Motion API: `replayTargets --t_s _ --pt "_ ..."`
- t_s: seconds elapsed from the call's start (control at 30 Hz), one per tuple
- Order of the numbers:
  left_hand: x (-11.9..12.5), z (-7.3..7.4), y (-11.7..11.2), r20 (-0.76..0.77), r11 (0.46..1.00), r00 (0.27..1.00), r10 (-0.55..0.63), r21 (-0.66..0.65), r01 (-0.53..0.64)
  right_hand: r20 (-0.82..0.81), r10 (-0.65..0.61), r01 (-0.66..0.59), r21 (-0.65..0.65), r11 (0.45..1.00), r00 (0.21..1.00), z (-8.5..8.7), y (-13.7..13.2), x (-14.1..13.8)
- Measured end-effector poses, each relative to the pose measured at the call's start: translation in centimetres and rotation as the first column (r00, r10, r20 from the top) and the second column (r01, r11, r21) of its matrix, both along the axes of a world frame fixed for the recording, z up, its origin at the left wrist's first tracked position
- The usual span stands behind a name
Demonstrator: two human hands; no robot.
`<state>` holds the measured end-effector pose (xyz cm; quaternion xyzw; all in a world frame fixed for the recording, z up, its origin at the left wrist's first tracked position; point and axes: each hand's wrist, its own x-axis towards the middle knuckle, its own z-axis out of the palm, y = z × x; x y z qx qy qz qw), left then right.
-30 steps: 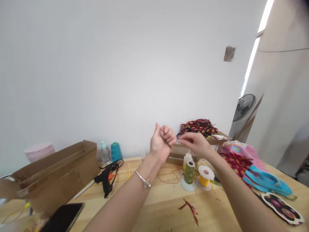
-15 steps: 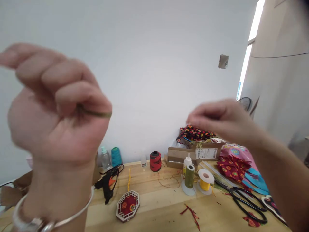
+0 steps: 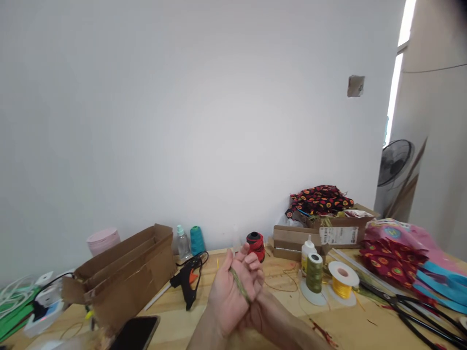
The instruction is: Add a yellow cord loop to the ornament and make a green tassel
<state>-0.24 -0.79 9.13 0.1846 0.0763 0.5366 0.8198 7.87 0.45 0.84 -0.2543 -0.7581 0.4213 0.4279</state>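
Note:
My left hand (image 3: pixel 226 294) is palm up above the table, its fingers loosely curled and its thumb apart. Several strands of green thread (image 3: pixel 240 287) lie slantwise across that palm, wound about the hand. Close against its lower right side is my right hand (image 3: pixel 264 311), bent inward. Most of the right fingers are hidden behind the left hand; the part that shows is curled, and what they grip cannot be made out. To the right stands a spool of olive-green thread (image 3: pixel 314 274). Behind the fingertips is a red spool (image 3: pixel 256 247) with a black core.
Left of my hands lie a black glue gun (image 3: pixel 188 284), a phone (image 3: pixel 134 334) and a long cardboard box (image 3: pixel 134 277). On the right are a yellow spool (image 3: pixel 342 287), a white glue bottle (image 3: pixel 308 250), large black scissors (image 3: pixel 408 306) and patterned red fabric (image 3: pixel 392 262).
Both hands have come down from in front of the wall and together, the left moving right and the right moving inward. The view takes in more of the table's left side.

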Motion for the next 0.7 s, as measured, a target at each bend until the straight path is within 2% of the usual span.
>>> replayTargets --t_s 0.07,0.13,0.23,0.33,0.4,0.5,0.6,0.7 --pt "-1.3 -1.5 0.9 -0.032 0.996 0.995 0.09 0.018 -0.09 0.051 0.053 -0.05 -0.065 0.997 0.997 -2.0 0.0 0.0" --pt "-2.7 -3.1 1.6 -0.052 0.991 0.989 0.136 0.019 -0.136 0.119 0.013 -0.009 -0.035 0.999 0.993 -2.6 0.0 0.9" --pt "-4.0 -5.4 2.2 -0.101 0.988 0.983 0.155 -0.009 -0.157 0.331 -0.115 0.046 0.208 0.977 0.937 -1.5 -0.2 2.2" --pt "-4.1 -6.9 2.3 -0.172 0.986 0.975 0.14 -0.064 -0.153 0.457 -0.22 0.004 0.427 0.904 0.862 0.4 -0.6 2.8" --pt "-3.6 -7.4 2.1 -0.226 0.989 0.97 0.093 -0.094 -0.117 0.474 -0.261 -0.017 0.506 0.862 0.841 1.3 -0.8 3.1" --pt "-2.2 -7.7 1.2 -0.301 0.992 0.953 -0.038 -0.123 0.0 0.45 -0.263 -0.041 0.562 0.826 0.854 2.0 -0.6 3.6" --pt "-0.6 -8.0 0.2 -0.336 0.981 0.926 -0.173 -0.146 0.13 0.427 -0.29 -0.008 0.572 0.82 0.856 2.2 -0.1 4.4" --pt "0.4 -8.3 -0.6 -0.353 0.94 0.873 -0.337 -0.183 0.288 0.415 -0.338 0.074 0.535 0.842 0.845 2.4 0.5 5.2"
